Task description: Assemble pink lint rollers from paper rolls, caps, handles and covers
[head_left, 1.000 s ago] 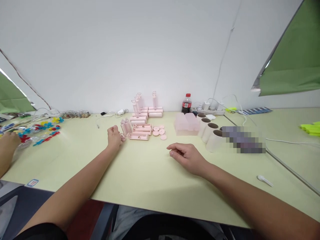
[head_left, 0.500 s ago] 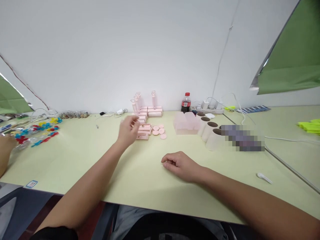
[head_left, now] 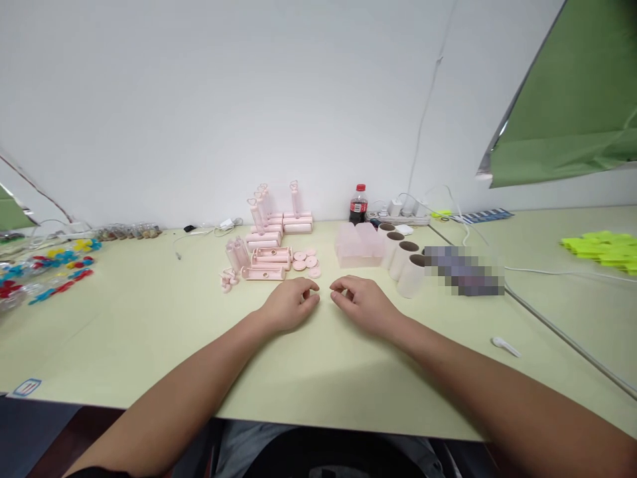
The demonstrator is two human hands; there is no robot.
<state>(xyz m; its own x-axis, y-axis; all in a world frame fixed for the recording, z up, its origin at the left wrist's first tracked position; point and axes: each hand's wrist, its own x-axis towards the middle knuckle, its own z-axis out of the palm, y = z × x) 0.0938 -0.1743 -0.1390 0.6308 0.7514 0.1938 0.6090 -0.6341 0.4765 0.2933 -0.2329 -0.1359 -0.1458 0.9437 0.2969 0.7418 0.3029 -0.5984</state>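
My left hand (head_left: 291,305) rests on the pale green table (head_left: 279,378), fingers curled but thumb and fingertips apart, holding nothing. Facing it across a small gap, my right hand (head_left: 364,305) has a similar loose curl, with nothing between its fingers. Just beyond my left hand lie pink trays (head_left: 263,273) and pink discs (head_left: 314,272). Small pink knobs (head_left: 227,282) and upright pink cylinders (head_left: 237,254) are to their left. Past my right hand sit pale pink translucent covers (head_left: 359,247) and several white rolls (head_left: 411,277) with brown cores.
Pink pieces with heart-shaped tops (head_left: 295,200) stand near the wall. A cola bottle (head_left: 357,204) is beside a power strip (head_left: 398,218). Colourful plastic pieces (head_left: 60,282) lie left, yellow-green pieces (head_left: 602,251) right. A white object (head_left: 505,346) and a cable (head_left: 562,322) lie at right.
My left hand has moved from the pink trays toward me and to the right, beside my right hand. The view has shifted right, and the other person's hand at the left edge is out of view.
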